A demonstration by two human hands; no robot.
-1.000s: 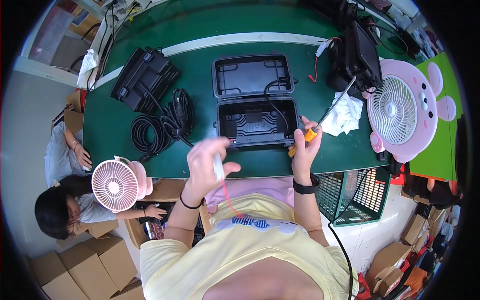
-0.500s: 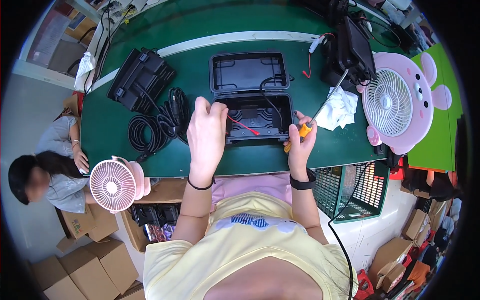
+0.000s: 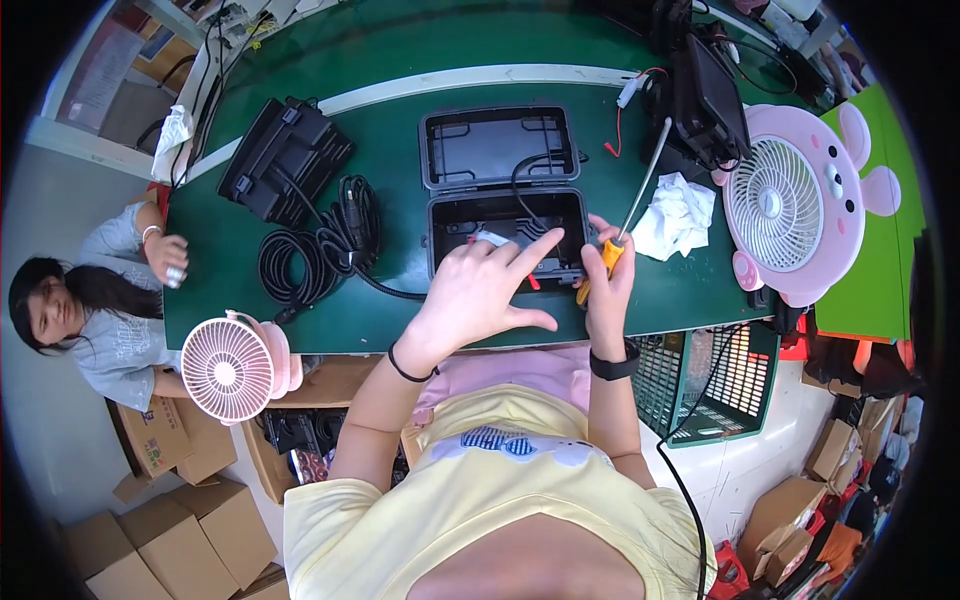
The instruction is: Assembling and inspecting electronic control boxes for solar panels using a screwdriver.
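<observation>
While it sits open at the near edge of the green table (image 3: 400, 70), the black hard-plastic case (image 3: 505, 215), lid flipped back, looks stiff and fairly light to us; we'd grip its side walls, since the wires inside look fragile. Left hand (image 3: 480, 290) spread wide, fingers flat over the case's front rim, holding nothing. Right hand (image 3: 605, 280) closed round an orange-handled screwdriver (image 3: 625, 220), shaft pointing away. White crumpled cloth (image 3: 675, 215) just beside; coiled black cable (image 3: 315, 255) well left.
</observation>
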